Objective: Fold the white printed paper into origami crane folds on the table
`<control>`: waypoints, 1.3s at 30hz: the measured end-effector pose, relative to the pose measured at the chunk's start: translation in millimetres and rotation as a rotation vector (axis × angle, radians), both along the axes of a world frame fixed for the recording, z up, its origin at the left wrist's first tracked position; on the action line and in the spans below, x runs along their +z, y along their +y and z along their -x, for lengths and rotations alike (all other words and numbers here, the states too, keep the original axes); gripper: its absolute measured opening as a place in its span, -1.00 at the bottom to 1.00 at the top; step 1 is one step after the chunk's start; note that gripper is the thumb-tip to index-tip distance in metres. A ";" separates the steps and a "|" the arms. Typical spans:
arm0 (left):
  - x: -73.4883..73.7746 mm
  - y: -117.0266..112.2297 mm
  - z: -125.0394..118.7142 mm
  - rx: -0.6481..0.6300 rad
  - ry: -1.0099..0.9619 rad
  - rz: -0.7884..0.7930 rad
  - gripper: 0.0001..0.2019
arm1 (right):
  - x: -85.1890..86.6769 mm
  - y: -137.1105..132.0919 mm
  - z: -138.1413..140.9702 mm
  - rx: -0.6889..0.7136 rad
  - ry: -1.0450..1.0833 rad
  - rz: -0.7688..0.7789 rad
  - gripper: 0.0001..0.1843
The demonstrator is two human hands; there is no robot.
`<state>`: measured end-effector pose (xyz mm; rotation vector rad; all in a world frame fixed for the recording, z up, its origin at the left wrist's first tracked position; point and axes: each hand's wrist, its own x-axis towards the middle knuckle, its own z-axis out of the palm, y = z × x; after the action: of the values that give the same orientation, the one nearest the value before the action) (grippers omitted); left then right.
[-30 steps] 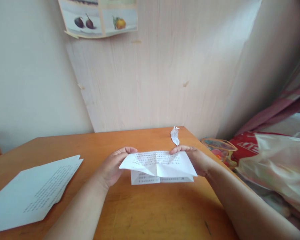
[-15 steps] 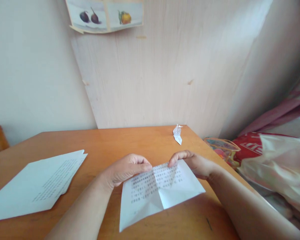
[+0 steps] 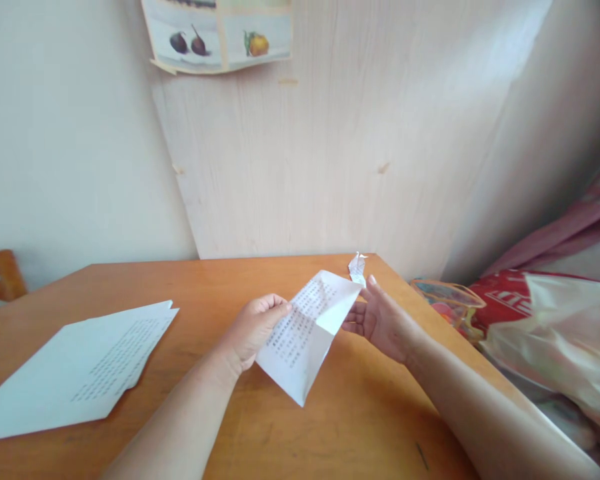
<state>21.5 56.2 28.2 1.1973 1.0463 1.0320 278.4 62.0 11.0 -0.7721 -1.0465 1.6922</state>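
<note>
A creased sheet of printed paper (image 3: 307,327) hangs tilted above the table, with fold lines crossing near its middle. My left hand (image 3: 260,327) pinches its left edge between thumb and fingers. Close to the sheet's right corner is my right hand (image 3: 380,320), its thumb raised and its fingers apart from the thumb. It does not grip the sheet; whether a fingertip touches the corner I cannot tell. Behind that corner stands a small folded paper crane (image 3: 357,267), its lower part hidden.
A stack of printed paper sheets (image 3: 80,367) lies on the left of the wooden table (image 3: 260,440). Bags (image 3: 560,333) and a red item (image 3: 500,297) crowd the right side. A wooden chair (image 3: 3,277) stands at far left, and a fruit picture (image 3: 220,40) hangs on the back panel.
The sheet has turned anticlockwise, its right side rising. My right hand has let go of its top edge and opened; my left hand still holds it.
</note>
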 end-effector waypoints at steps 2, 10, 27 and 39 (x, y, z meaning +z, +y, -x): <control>-3.4 1.1 -3.1 0.046 0.004 -0.030 -0.70 | -0.6 -5.5 7.7 -0.024 -0.013 -0.029 -0.43; -6.1 -2.4 -11.8 0.059 -0.041 -0.025 -0.74 | -0.2 -22.5 28.2 -0.122 -0.106 -0.180 -0.11; -0.9 -3.8 -10.9 -0.020 -0.093 -0.106 -0.82 | -0.1 -22.7 26.1 -0.194 -0.157 -0.304 -0.21; -3.3 -4.8 -12.9 0.018 0.232 -0.336 -0.73 | -20.5 -15.8 25.1 -0.307 -0.498 -0.482 -0.62</control>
<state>34.3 51.4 24.9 1.6133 1.0905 1.1320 253.2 46.1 -9.5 -0.9914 -1.5145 0.9453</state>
